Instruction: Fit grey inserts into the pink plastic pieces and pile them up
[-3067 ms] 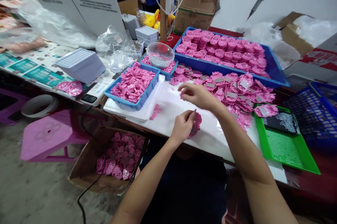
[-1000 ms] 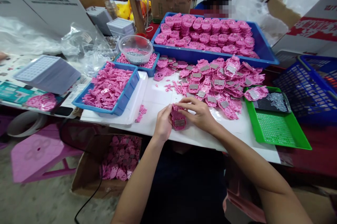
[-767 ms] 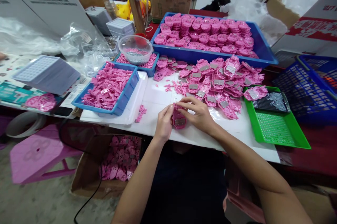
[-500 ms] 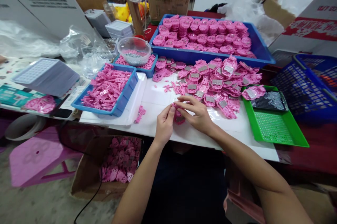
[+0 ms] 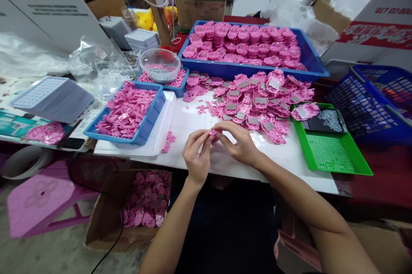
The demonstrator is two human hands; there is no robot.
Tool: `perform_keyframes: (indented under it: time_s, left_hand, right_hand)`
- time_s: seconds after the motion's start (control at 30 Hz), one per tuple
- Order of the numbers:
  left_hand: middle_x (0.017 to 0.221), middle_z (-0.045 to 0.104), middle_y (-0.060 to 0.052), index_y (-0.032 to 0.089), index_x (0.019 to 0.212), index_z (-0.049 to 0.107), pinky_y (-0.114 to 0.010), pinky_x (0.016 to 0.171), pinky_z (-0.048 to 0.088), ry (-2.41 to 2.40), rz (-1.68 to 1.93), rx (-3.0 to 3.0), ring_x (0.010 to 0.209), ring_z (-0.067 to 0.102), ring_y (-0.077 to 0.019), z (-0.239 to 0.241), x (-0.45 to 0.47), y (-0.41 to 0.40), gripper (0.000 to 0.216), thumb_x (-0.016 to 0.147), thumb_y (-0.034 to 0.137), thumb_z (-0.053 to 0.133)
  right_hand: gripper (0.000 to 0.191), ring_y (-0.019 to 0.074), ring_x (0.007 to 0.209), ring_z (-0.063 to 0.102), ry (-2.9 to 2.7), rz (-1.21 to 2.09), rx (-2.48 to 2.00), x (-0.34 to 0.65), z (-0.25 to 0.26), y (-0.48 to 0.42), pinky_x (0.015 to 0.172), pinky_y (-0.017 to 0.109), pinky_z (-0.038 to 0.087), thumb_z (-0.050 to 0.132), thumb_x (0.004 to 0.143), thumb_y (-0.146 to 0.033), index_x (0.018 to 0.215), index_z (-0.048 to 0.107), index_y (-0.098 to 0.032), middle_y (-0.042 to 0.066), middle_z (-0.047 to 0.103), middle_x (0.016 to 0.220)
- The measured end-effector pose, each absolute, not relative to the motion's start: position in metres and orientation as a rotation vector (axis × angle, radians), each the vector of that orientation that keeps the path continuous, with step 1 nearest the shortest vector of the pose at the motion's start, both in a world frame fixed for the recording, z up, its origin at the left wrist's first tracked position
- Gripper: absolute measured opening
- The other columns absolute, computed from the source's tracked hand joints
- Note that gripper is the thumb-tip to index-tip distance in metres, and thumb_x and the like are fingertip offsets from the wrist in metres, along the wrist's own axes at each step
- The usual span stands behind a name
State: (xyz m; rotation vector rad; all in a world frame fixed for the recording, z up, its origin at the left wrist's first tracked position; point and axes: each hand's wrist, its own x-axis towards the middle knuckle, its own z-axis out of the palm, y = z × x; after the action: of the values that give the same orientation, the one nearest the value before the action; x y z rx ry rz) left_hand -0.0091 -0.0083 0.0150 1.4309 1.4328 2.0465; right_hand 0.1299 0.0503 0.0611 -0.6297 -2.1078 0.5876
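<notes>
Left hand [image 5: 198, 158] and right hand [image 5: 240, 143] meet, fingertips pinched together on one pink part [image 5: 213, 133], mostly hidden by fingers, over the tabletop's [image 5: 289, 154] front edge. Heap of pink shells [image 5: 260, 102] just beyond right hand; blue tray [image 5: 150, 120] left, green tray [image 5: 334, 149] right.

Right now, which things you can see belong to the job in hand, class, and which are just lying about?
Likely part of the job:
- pink piece pinched by left hand and right hand
- heap of pink pieces
- smaller-part blue tray

Seemingly just lying about:
- pink plastic stool
- blue lattice basket
- clear plastic bags
</notes>
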Motion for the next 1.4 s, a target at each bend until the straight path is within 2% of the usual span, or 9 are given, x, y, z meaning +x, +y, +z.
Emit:
perform_keyframes:
  time_s: [0.23, 0.37, 0.5, 0.67, 0.77, 0.87, 1.0, 1.13, 1.4]
  left_hand:
    - [0.102, 0.073, -0.006, 0.025, 0.112, 0.075, -0.042, 0.095, 0.058, 1.457, 2.015, 1.668, 0.102, 0.069, -0.021, 0.015, -0.018, -0.002, 0.022, 0.094, 0.021, 0.065]
    - [0.098, 0.073, -0.004, 0.027, 0.114, 0.075, -0.039, 0.092, 0.058, 1.454, 2.017, 1.729, 0.098, 0.07, -0.0193, 0.014, -0.02, 0.0, 0.026, 0.092, 0.017, 0.066]
    - [0.094, 0.073, -0.003, 0.027, 0.112, 0.076, -0.036, 0.087, 0.059, 1.451, 2.018, 1.716, 0.092, 0.07, -0.0178, 0.014, -0.02, -0.002, 0.025, 0.09, 0.015, 0.069]
    - [0.092, 0.071, -0.004, 0.025, 0.104, 0.078, -0.035, 0.084, 0.059, 1.469, 2.0, 1.579, 0.09, 0.069, -0.018, 0.013, -0.021, -0.002, 0.015, 0.09, 0.024, 0.071]
    - [0.091, 0.069, -0.004, 0.024, 0.099, 0.078, -0.033, 0.082, 0.058, 1.422, 1.981, 1.411, 0.089, 0.069, -0.0171, 0.012, -0.022, -0.001, 0.013, 0.09, 0.031, 0.072]
    - [0.093, 0.069, -0.004, 0.022, 0.096, 0.078, -0.031, 0.084, 0.057, 1.348, 1.959, 1.225, 0.092, 0.068, -0.0169, 0.011, -0.024, -0.001, 0.016, 0.089, 0.035, 0.072]
    - [0.097, 0.072, -0.005, 0.02, 0.096, 0.078, -0.031, 0.089, 0.056, 1.284, 1.905, 1.124, 0.095, 0.069, -0.0174, 0.009, -0.025, 0.0, 0.022, 0.087, 0.039, 0.074]
    - [0.097, 0.074, -0.006, 0.018, 0.094, 0.078, -0.031, 0.089, 0.055, 1.235, 1.814, 1.063, 0.093, 0.069, -0.0179, 0.008, -0.025, 0.001, 0.025, 0.086, 0.042, 0.074]
    - [0.086, 0.071, -0.004, 0.017, 0.089, 0.077, -0.025, 0.077, 0.054, 1.19, 1.759, 1.076, 0.081, 0.066, -0.0147, 0.011, -0.025, -0.003, 0.022, 0.084, 0.038, 0.075]
  right_hand:
    - [0.022, 0.0238, 0.107, 0.067, -2.207, 0.573, -0.613, 0.127, 0.057, 0.053, 0.092, 0.04, 0.058, 0.05, 0.101, -0.02, 0.121, 0.059, -0.02, 0.013, 0.069, 0.114]
    - [0.021, 0.025, 0.109, 0.066, -2.212, 0.521, -0.66, 0.124, 0.052, 0.048, 0.093, 0.041, 0.058, 0.046, 0.102, -0.019, 0.12, 0.057, -0.021, 0.014, 0.067, 0.114]
    - [0.019, 0.024, 0.098, 0.066, -2.179, 0.532, -0.705, 0.122, 0.051, 0.044, 0.086, 0.04, 0.058, 0.045, 0.101, -0.017, 0.111, 0.06, -0.021, 0.012, 0.068, 0.104]
    - [0.015, 0.0222, 0.092, 0.068, -2.16, 0.64, -0.704, 0.126, 0.057, 0.048, 0.082, 0.037, 0.057, 0.051, 0.1, -0.021, 0.108, 0.064, -0.019, 0.01, 0.071, 0.1]
    - [0.02, 0.0214, 0.098, 0.071, -2.142, 0.76, -0.704, 0.132, 0.063, 0.053, 0.087, 0.035, 0.058, 0.059, 0.098, -0.027, 0.115, 0.066, -0.019, 0.009, 0.074, 0.109]
    - [0.023, 0.0202, 0.101, 0.072, -2.132, 0.84, -0.733, 0.136, 0.069, 0.056, 0.09, 0.033, 0.058, 0.059, 0.099, -0.028, 0.118, 0.068, -0.02, 0.008, 0.075, 0.114]
    - [0.021, 0.0179, 0.091, 0.073, -2.132, 0.854, -0.763, 0.137, 0.075, 0.055, 0.082, 0.031, 0.06, 0.056, 0.099, -0.026, 0.11, 0.072, -0.019, 0.006, 0.077, 0.103]
    - [0.021, 0.0163, 0.089, 0.072, -2.12, 0.984, -0.775, 0.139, 0.079, 0.055, 0.071, 0.025, 0.06, 0.058, 0.098, -0.029, 0.109, 0.074, -0.019, 0.006, 0.078, 0.101]
    - [0.018, 0.0147, 0.079, 0.069, -2.094, 0.995, -0.835, 0.139, 0.077, 0.055, 0.064, 0.022, 0.055, 0.062, 0.093, -0.028, 0.096, 0.074, -0.016, 0.006, 0.076, 0.089]
